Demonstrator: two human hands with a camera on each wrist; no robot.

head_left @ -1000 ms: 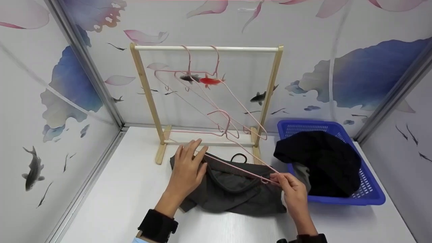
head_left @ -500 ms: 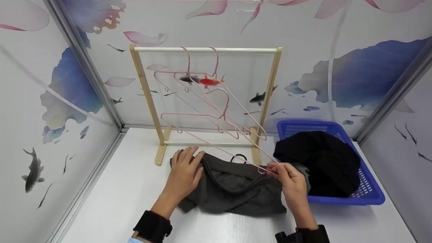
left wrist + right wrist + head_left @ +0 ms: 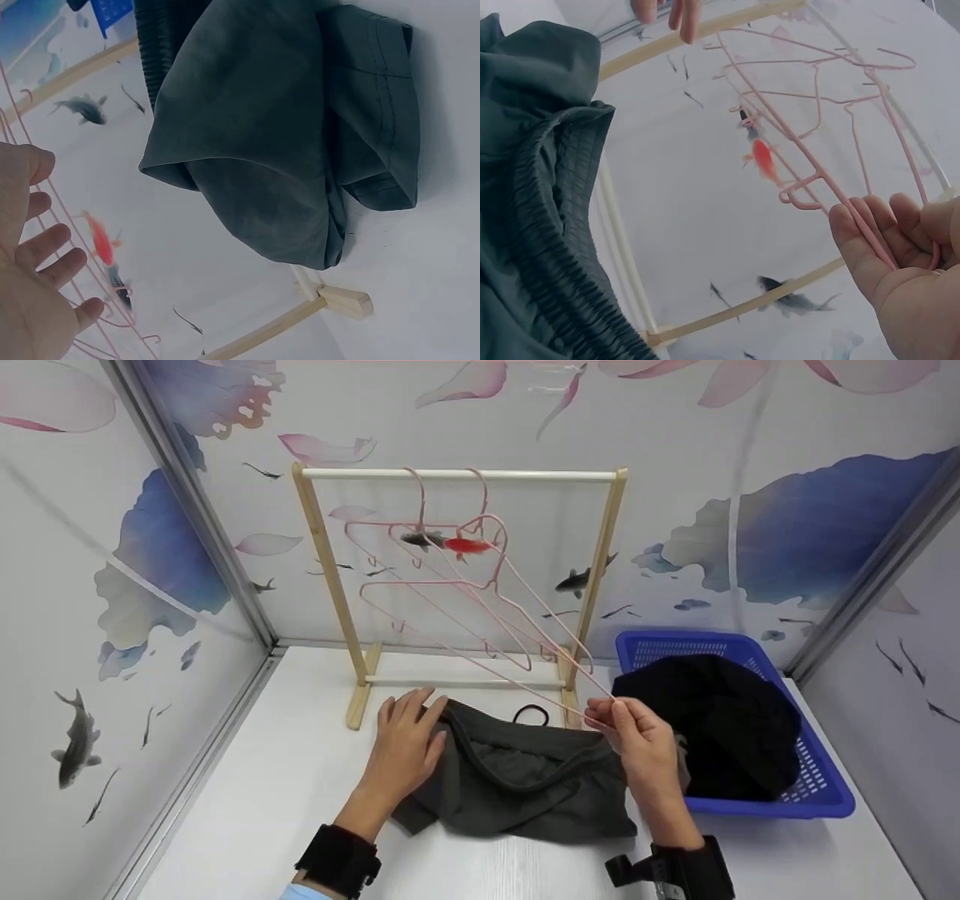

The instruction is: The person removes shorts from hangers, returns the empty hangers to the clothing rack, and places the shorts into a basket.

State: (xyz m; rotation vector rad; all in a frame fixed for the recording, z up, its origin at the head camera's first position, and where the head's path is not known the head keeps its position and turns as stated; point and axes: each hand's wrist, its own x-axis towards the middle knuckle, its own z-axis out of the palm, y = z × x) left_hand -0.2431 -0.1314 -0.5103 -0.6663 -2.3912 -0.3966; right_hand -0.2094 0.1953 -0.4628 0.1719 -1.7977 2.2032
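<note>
In the head view, my right hand point(image 3: 646, 746) pinches one lower corner of a pink clothes hanger point(image 3: 491, 584). The hanger is held up at a slant, its hook toward the rack. Dark grey pants point(image 3: 525, 810) with a gathered elastic waistband lie on the table, waistband toward the rack. My left hand point(image 3: 405, 746) is over the left end of the pants, fingers loosely extended. Its palm and fingers hold nothing in the left wrist view, where the pants point(image 3: 247, 127) appear apart from them. The right wrist view has the hanger's bar point(image 3: 802, 154) running into my curled right fingers point(image 3: 851, 232).
A small wooden rack point(image 3: 324, 540) stands at the back, with two pink hangers point(image 3: 421, 506) on its white top rail point(image 3: 540, 475). At right, a blue basket point(image 3: 829, 802) holds black cloth point(image 3: 712, 727). A black ring point(image 3: 531, 706) sits behind the pants.
My right hand has lifted the hanger up and toward the rack. My left hand, formerly at the hanger's bar, is now apart from it, lower and slightly left. The pants stay in place.
</note>
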